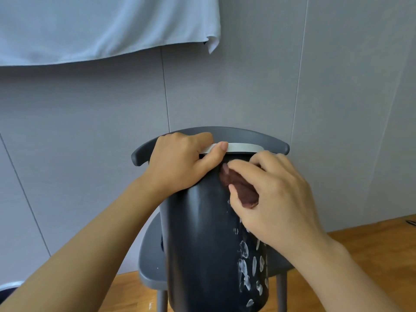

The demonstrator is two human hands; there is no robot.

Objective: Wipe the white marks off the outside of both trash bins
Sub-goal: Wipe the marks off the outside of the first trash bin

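You had the dark trash bin (198, 233) tipped over on the gray chair (153, 262), rim toward the backrest, so its marked side faced you. Your left hand (180, 161) curled round the pale rim band (243, 147) kept it from rolling. Your right hand (270, 194) pinched a brown cloth (245, 194) near the rim, with the white marks (245, 264) and free room lying below.

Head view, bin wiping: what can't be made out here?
- Bin: far side faces away; marks there unknowable. Its bottom is cut off by the lower edge.
- White marks: those under the right hand are hidden by it.
- Cloth: mostly covered by the right hand's fingers; full shape unclear.
- Left hand: fingertips curl over the rim, out of sight.
- Second bin: only a sliver at the lower left edge.
- Chair: seat mostly behind the bin.
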